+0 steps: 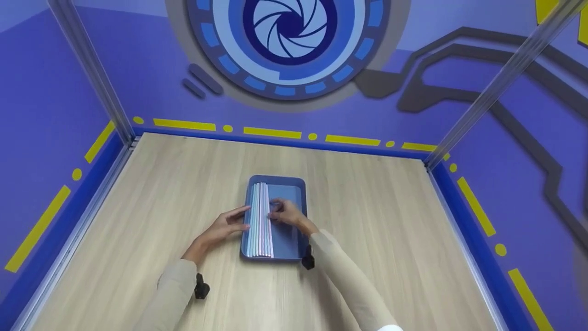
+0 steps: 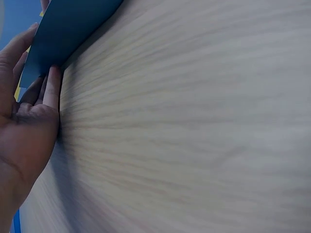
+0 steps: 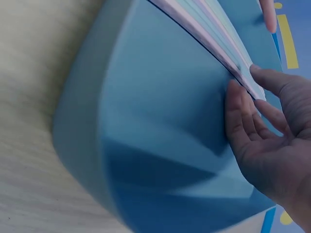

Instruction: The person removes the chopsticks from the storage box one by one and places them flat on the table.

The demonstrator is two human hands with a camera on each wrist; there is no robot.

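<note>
Our left hand [image 1: 223,227] rests against the tray [image 1: 285,243], fingers extended; our right hand [image 1: 288,213] seemingly pinches the straws [image 1: 260,230].

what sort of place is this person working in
Probably a purpose-built booth or demonstration stall: blue and purple panels printed with machine-like graphics stand around a wood-grain tabletop, with metal posts at its back corners.
</note>
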